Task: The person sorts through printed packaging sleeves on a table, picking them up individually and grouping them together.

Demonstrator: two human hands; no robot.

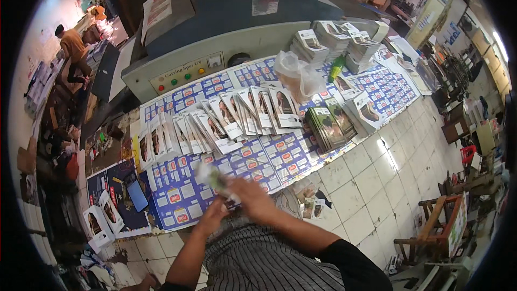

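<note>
Close in front of my body, at the near edge of the table, both hands are around a small white-and-green piece [216,181], smeared by motion, so its kind is unclear. My left hand [214,214] has its fingers closed at the lower end. Just right of it, my right hand [252,200] is closed on the same piece, its fingers blurred. Beyond them lies a fanned row of white cartons [223,116] with a dark brown picture. To the right sits a pile of green cartons [328,126].
Printed blue sheets [250,159] cover the table. A clear plastic bag [299,75], a green bottle [337,68] and carton stacks [355,48] stand at the back right. Behind rises a large grey machine [242,5]. A blue phone-like slab [137,195] lies left. Another person [74,51] is far left.
</note>
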